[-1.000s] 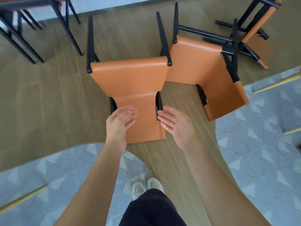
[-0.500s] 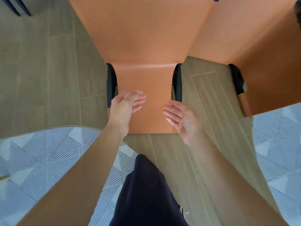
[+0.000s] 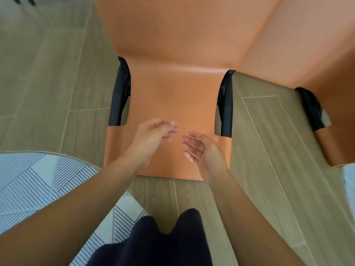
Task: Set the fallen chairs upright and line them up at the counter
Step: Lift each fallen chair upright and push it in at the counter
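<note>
The nearest chair [image 3: 172, 104] lies on its back on the floor [image 3: 57, 83], its backrest end toward you at 12 o'clock from your feet. Your left hand [image 3: 151, 139] and right hand [image 3: 203, 150] hover over the backrest, both released and grasping nothing, palms turned inward, probably to grip its edges for lifting. A second chair [image 3: 299, 54] lies just beside it at 2 o'clock, also fallen. A rug [image 3: 28, 179] sits at 8 o'clock.

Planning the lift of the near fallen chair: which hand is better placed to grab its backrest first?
Left hand, probably: it hovers over the orange backrest, fingers curled; the right hand is open, palm turned inward.
</note>
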Demonstrator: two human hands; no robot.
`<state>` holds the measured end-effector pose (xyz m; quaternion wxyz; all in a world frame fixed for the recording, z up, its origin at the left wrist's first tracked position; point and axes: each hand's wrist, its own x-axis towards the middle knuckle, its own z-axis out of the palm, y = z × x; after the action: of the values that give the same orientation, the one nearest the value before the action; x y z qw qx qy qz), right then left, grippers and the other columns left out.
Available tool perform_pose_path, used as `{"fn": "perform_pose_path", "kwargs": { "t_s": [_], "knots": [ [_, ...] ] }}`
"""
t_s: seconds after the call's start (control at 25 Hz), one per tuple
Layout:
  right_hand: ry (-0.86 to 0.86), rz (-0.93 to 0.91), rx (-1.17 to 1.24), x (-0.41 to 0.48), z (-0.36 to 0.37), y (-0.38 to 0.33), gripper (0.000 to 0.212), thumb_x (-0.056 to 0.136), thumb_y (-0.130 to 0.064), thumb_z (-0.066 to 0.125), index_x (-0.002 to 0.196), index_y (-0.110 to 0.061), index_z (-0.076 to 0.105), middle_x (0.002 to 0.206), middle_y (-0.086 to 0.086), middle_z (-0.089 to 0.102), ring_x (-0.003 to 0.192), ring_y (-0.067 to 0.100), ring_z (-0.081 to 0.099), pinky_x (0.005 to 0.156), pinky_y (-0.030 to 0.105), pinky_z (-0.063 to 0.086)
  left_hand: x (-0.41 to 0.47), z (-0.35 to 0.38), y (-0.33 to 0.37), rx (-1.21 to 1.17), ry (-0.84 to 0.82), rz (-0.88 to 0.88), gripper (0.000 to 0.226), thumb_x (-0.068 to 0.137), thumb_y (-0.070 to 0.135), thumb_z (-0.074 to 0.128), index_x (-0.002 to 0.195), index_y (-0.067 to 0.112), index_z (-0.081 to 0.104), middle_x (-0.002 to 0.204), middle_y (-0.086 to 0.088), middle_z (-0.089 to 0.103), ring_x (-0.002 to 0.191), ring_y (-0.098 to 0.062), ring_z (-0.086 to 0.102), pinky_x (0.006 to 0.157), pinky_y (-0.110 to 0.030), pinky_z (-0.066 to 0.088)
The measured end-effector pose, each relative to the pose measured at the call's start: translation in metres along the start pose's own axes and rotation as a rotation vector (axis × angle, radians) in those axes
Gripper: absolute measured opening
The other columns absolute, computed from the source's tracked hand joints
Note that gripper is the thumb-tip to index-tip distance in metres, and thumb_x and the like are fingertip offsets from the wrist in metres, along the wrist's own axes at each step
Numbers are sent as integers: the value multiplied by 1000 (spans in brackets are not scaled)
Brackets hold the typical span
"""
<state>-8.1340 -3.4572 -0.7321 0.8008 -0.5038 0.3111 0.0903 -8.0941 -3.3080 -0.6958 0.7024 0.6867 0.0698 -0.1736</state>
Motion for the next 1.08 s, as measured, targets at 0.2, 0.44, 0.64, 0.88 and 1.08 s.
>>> {"fn": "perform_pose_path", "kwargs": {
  "t_s": [0.2, 0.44, 0.64, 0.88, 1.08],
  "knots": [
    [-12, 5, 17, 34, -14, 32, 22, 96, -20, 48, 100, -16, 69, 99, 4, 76, 87, 13, 73, 71, 27, 52, 15, -10, -52, 47, 2, -3, 14, 95, 9, 56, 101, 3, 67, 98, -14, 72, 91, -21, 68, 86, -31, 52],
    [62, 146, 178, 49, -24, 76, 19, 98, -21, 47, 100, -14, 65, 85, 2, 77, 85, 15, 72, 72, 30, 51, 14, -31, -99, 192, 20, -4, 9, 90, 11, 64, 94, 13, 72, 98, -4, 74, 96, -13, 66, 89, -27, 50],
    [144, 236, 284, 53, -36, 108, 20, 99, -21, 47, 106, -13, 63, 93, 7, 76, 95, 24, 68, 75, 34, 52, 14, -41, -136, 469, -96, 73, 17, 91, 14, 63, 99, 28, 68, 114, 8, 69, 106, -2, 61, 97, -18, 43],
    [316, 358, 299, 42, -46, 139, 12, 95, -13, 54, 103, -7, 60, 97, 13, 67, 88, 32, 66, 69, 37, 52, 9, -52, -175, 1029, -296, 282, 46, 93, 13, 59, 138, 16, 50, 153, 0, 37, 143, -11, 27, 112, -16, 14],
    [392, 351, 424, 46, -39, 137, 19, 97, -9, 51, 114, 0, 50, 120, 20, 59, 102, 34, 62, 86, 40, 51, 10, -59, -189, 1301, -386, 333, 59, 97, 15, 48, 151, 19, 25, 162, 0, 9, 149, -13, 4, 120, -31, 12]
  ]
}}
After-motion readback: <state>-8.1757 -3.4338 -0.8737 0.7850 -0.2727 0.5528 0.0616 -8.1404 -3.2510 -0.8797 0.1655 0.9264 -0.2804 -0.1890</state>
